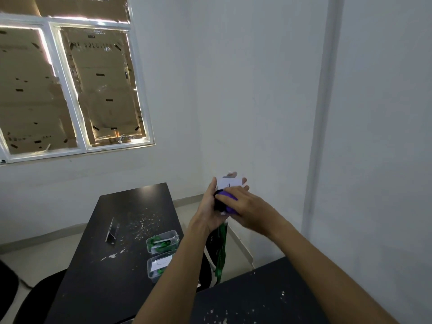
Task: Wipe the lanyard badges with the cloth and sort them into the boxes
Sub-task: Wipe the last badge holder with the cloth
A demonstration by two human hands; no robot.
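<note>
**Mid-wipe, badge up in the air, boxes way down at 7 o'clock**

The badge (229, 182) is off the worktop entirely, held up in front of the wall corner. Only its top white strip shows, with a dark mark on it; the rest is covered. Its green strap (222, 253) drops straight down to 6 o'clock, so I'd say the long axis runs 12 to 6 with the strap end pointing down, though I can't see the whole card.

The left hand (208, 206) has it from behind: thumb up the 9 o'clock edge, fingertips (244, 181) curling round the 3 o'clock edge. The right hand (243, 202) comes in from 4 o'clock, fingers bent over a purple cloth (225, 195) and pressing it on the badge's face. There's something dark under the cloth that I can't make out.

The drop is what matters next. Both clear boxes sit at roughly 7 o'clock from the hands, on the black worktop (105, 230): the far box (163, 242) full of green straps and the near box (159, 265) with a white label. The left hand is on that side, so it's the nearer one for the sort. The dangling strap would reach a box first.
</note>
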